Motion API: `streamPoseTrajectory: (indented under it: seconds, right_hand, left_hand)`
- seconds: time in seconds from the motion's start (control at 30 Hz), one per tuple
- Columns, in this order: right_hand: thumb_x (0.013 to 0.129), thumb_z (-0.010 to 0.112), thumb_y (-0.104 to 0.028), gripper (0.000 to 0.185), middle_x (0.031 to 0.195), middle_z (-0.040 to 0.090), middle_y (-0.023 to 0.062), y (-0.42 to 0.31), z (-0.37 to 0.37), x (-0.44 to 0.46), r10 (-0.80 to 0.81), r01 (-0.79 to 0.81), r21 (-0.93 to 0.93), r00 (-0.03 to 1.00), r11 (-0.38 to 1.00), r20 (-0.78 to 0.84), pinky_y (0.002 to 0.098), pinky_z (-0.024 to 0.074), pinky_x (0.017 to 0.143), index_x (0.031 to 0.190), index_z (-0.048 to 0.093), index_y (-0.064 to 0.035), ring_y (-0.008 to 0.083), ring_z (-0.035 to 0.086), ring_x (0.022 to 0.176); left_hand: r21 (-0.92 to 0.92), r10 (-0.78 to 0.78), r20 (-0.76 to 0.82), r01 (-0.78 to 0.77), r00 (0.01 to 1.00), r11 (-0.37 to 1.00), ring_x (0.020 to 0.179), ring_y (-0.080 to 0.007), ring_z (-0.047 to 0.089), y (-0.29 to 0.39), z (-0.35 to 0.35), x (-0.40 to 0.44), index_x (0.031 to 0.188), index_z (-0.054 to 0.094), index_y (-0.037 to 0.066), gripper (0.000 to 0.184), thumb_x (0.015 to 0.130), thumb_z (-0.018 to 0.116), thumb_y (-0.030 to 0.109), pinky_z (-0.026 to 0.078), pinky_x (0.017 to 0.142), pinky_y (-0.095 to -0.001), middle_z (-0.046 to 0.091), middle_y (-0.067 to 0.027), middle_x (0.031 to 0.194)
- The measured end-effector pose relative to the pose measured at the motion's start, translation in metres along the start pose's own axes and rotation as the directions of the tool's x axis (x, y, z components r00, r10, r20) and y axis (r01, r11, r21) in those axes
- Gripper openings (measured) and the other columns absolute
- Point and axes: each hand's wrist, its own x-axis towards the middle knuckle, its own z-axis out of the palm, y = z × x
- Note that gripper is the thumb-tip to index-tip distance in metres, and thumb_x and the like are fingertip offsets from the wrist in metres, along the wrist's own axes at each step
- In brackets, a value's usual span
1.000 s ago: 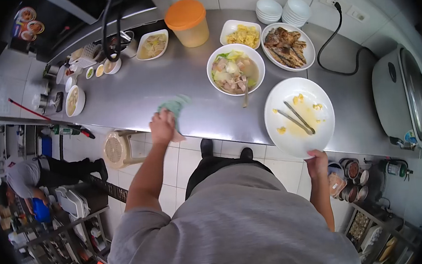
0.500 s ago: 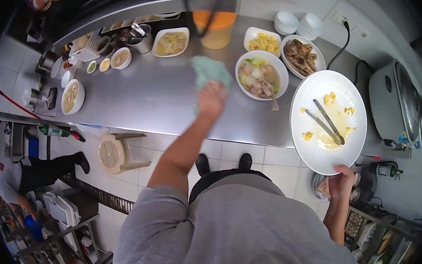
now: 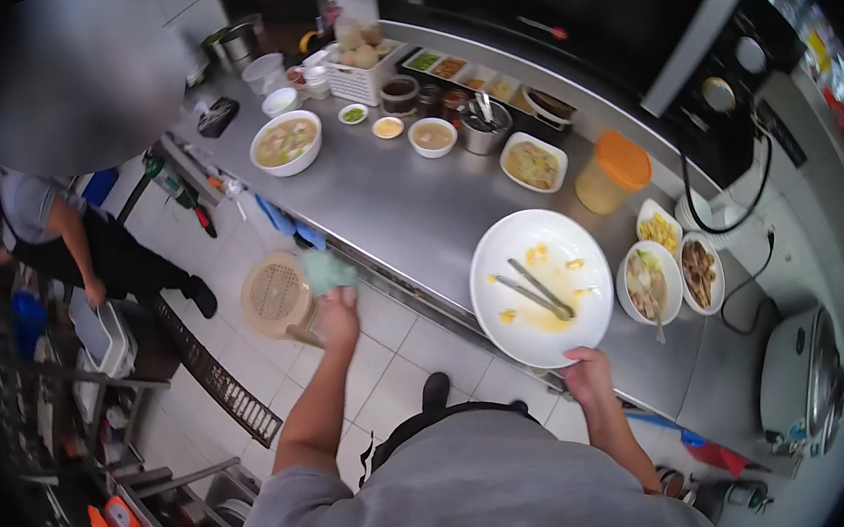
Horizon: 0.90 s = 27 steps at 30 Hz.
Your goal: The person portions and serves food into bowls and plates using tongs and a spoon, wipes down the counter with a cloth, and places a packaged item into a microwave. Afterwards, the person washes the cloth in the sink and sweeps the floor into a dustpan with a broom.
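I can make out no lettering; any markings on the rice cooker (image 3: 785, 372) at four o'clock are too small.

The left hand (image 3: 338, 316) has left the tabletop (image 3: 403, 220), and the green cloth (image 3: 326, 271) in its fingers now overlaps, in the view, the edge of the stool (image 3: 279, 296). The right hand (image 3: 588, 373) has brought the white plate (image 3: 494, 249) (together with the tongs (image 3: 559, 305)) leftward, farther from the rice cooker (image 3: 798, 376). The co-worker (image 3: 31, 212), earlier bent, stands straighter. A large blurred grey shape (image 3: 75, 83) has entered at upper left.
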Motion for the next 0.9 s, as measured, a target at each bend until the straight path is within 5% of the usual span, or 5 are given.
streamPoseTrajectory:
  seconds: [0.4, 0.7, 0.8, 0.87, 0.9]
  right_hand:
    - [0.083, 0.056, -0.013, 0.038, 0.112, 0.056, 0.0166, 0.048, 0.047, 0.127, 0.147, -0.147, -0.212, 0.989, 0.966, -0.015, 0.0449, 0.0488, 0.085, 0.116, 0.046, -0.0001, 0.0310, 0.058, 0.098]
    - [0.088, 0.058, -0.036, 0.054, 0.121, 0.053, 0.0124, 0.023, 0.060, -0.006, 0.025, -0.040, -0.434, 0.999, 0.900, -0.040, 0.0431, 0.0424, 0.090, 0.129, 0.041, -0.0049, 0.0244, 0.050, 0.111]
    - [0.084, 0.063, -0.021, 0.042, 0.112, 0.058, 0.0101, 0.001, 0.020, 0.012, -0.461, 0.313, -0.689, 0.886, 0.654, -0.035, 0.0434, 0.0438, 0.087, 0.121, 0.050, -0.0066, 0.0278, 0.057, 0.099]
    - [0.075, 0.067, -0.021, 0.044, 0.108, 0.059, 0.0117, -0.004, -0.013, 0.038, -0.411, 0.375, -0.659, 0.556, -0.652, 0.723, 0.0461, 0.0437, 0.086, 0.116, 0.055, -0.0095, 0.0332, 0.057, 0.097]
    - [0.069, 0.067, -0.029, 0.051, 0.115, 0.055, 0.0156, 0.010, -0.034, 0.064, -0.406, 0.300, -0.554, 0.433, -0.777, 0.805, 0.0511, 0.0396, 0.091, 0.116, 0.056, -0.0123, 0.0381, 0.051, 0.106]
  left_hand:
    - [-0.485, -0.219, 0.303, 0.348, 0.927, 0.803, 0.074, -0.0308, 0.063, -0.044, -0.026, -0.097, 0.113, 0.057, 0.010, 0.041, 0.077, 0.069, 0.027, 0.051, 0.067, -0.0402, 0.058, -0.0192, 0.097]
    - [-0.789, 0.857, 0.451, 0.560, 0.248, 0.253, 0.130, -0.0251, 0.031, 0.180, -0.036, -0.113, 0.145, 0.003, 0.004, 0.093, 0.080, 0.069, 0.020, 0.037, 0.098, -0.0333, 0.019, -0.0167, 0.147]
    - [-0.949, 0.911, 0.284, 0.220, 0.298, 0.224, 0.131, -0.0274, 0.029, 0.221, -0.018, -0.125, 0.146, -0.005, 0.011, 0.094, 0.083, 0.065, 0.014, 0.036, 0.100, -0.0375, 0.012, -0.0146, 0.150]
    - [-0.882, 0.797, 0.465, 0.117, 0.385, 0.457, 0.125, -0.0263, 0.039, 0.228, -0.030, -0.121, 0.146, 0.009, 0.012, 0.083, 0.084, 0.064, 0.014, 0.040, 0.095, -0.0347, 0.021, -0.0148, 0.148]
    - [-0.861, 0.780, 0.497, 0.104, 0.381, 0.498, 0.121, -0.0261, 0.043, 0.232, -0.040, -0.120, 0.142, 0.021, 0.009, 0.072, 0.084, 0.063, 0.014, 0.041, 0.094, -0.0357, 0.031, -0.0170, 0.141]
